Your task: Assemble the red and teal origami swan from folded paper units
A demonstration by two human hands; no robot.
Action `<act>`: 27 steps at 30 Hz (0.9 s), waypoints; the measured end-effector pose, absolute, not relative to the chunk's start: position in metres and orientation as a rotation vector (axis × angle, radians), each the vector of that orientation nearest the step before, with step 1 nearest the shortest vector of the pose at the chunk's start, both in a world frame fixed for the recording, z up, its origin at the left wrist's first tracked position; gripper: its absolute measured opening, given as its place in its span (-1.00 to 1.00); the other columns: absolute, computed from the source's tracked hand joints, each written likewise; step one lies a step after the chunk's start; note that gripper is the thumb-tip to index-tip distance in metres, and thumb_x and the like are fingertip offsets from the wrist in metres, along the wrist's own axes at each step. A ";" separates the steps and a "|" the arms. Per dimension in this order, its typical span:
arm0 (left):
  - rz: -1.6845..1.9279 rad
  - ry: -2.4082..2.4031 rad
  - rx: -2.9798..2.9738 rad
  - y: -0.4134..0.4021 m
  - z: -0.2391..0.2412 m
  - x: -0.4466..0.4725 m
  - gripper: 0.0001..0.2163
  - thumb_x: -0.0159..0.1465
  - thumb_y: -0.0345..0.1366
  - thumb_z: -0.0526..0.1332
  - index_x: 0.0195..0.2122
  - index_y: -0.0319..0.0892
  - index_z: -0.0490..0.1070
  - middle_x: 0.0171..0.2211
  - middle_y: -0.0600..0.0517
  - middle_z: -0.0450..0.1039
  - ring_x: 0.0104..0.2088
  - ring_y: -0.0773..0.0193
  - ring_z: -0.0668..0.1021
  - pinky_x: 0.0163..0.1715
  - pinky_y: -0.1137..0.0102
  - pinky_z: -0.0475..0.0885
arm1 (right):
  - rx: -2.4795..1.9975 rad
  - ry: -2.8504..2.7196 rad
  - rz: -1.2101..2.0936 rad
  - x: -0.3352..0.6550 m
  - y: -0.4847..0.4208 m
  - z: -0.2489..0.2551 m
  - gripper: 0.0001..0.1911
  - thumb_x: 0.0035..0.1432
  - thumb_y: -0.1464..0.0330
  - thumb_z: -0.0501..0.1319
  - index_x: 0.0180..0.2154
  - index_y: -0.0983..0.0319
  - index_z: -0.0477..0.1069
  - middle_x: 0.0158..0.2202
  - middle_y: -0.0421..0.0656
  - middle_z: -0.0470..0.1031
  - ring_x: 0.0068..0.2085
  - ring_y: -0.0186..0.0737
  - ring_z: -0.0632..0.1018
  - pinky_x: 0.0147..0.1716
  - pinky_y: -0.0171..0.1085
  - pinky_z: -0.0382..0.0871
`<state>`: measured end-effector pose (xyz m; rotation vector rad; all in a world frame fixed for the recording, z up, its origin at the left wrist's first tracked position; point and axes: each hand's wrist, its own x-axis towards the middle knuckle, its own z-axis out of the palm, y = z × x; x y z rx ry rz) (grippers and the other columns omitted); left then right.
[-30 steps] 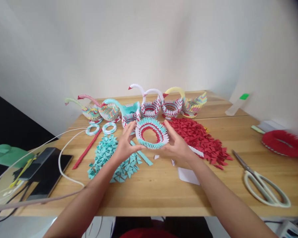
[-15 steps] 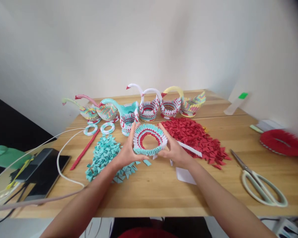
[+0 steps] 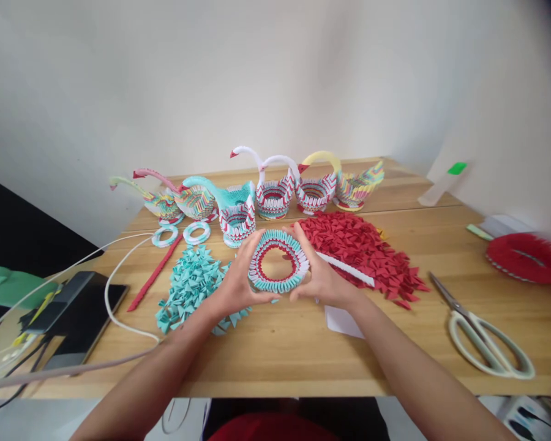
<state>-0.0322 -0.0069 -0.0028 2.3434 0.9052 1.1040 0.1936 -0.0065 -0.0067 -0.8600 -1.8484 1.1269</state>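
Note:
Between my two hands is a ring of folded paper pieces (image 3: 280,285), banded turquoise, white and red, held above the table with its opening facing me. My left hand (image 3: 239,278) grips its left side, fingers behind and thumb under the lower edge. On the other side my right hand (image 3: 319,275) curls round the rim in the same way. A heap of turquoise folded paper pieces (image 3: 190,285) lies beside my left hand. Behind my right hand spreads a heap of red folded paper pieces (image 3: 362,245), with a white folded-paper strip (image 3: 349,269) along its near edge.
Several paper swans (image 3: 237,223) line the back of the table (image 3: 275,361). Two small paper rings (image 3: 196,233) and a red strip (image 3: 153,275) lie at left, near cables and a black device (image 3: 80,306). Scissors (image 3: 480,337) and a red paper disc (image 3: 528,257) are at right.
The paper ring has tilted, so its opening faces me more squarely and looks rounder. Both hands have shifted slightly with it and keep their hold.

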 end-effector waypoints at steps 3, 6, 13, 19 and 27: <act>1.106 0.926 2.311 -0.009 -0.002 -0.031 0.07 0.03 0.07 0.42 0.41 -0.03 -0.25 0.38 -0.23 -0.06 0.36 -0.20 0.07 0.32 -0.08 0.08 | -0.881 -1.822 1.139 0.193 -0.006 -0.009 0.45 -0.27 -0.11 0.45 0.40 0.04 -0.46 0.43 0.01 -0.14 0.39 0.09 0.07 0.33 0.05 -0.03; 1.086 0.930 2.287 -0.010 -0.002 -0.029 0.05 0.06 0.04 0.41 0.41 -0.03 -0.27 0.38 -0.24 -0.08 0.36 -0.19 0.08 0.31 -0.08 0.09 | -0.887 -1.813 1.112 0.192 -0.005 -0.012 0.39 -0.24 -0.11 0.44 0.41 0.07 -0.34 0.42 0.02 -0.10 0.38 0.11 0.08 0.33 0.05 -0.03; 1.153 0.875 2.331 -0.007 -0.008 -0.030 -0.01 0.08 -0.02 0.41 0.39 -0.03 -0.19 0.36 -0.24 -0.02 0.35 -0.19 0.11 0.29 -0.09 0.11 | -0.808 -1.806 1.122 0.188 -0.003 -0.016 0.23 -0.18 -0.04 0.46 0.39 0.11 -0.11 0.33 0.04 0.13 0.30 0.11 0.25 0.27 0.07 0.14; 1.148 0.859 2.348 -0.003 -0.011 -0.031 -0.02 0.09 -0.03 0.41 0.39 -0.04 -0.19 0.32 -0.27 0.04 0.32 -0.19 0.16 0.28 -0.11 0.10 | -0.785 -1.844 1.103 0.186 -0.002 -0.018 0.11 -0.10 -0.01 0.44 0.36 0.08 -0.04 0.32 0.02 0.14 0.30 0.10 0.24 0.29 0.10 0.10; 1.186 0.871 2.271 -0.002 -0.014 -0.030 -0.09 0.12 -0.09 0.40 0.39 0.01 -0.14 0.30 -0.21 0.11 0.30 -0.16 0.21 0.27 -0.11 0.11 | -0.811 -1.833 1.084 0.185 -0.001 -0.019 -0.04 -0.02 0.05 0.42 0.31 0.10 0.06 0.27 0.03 0.22 0.24 0.07 0.33 0.22 0.08 0.22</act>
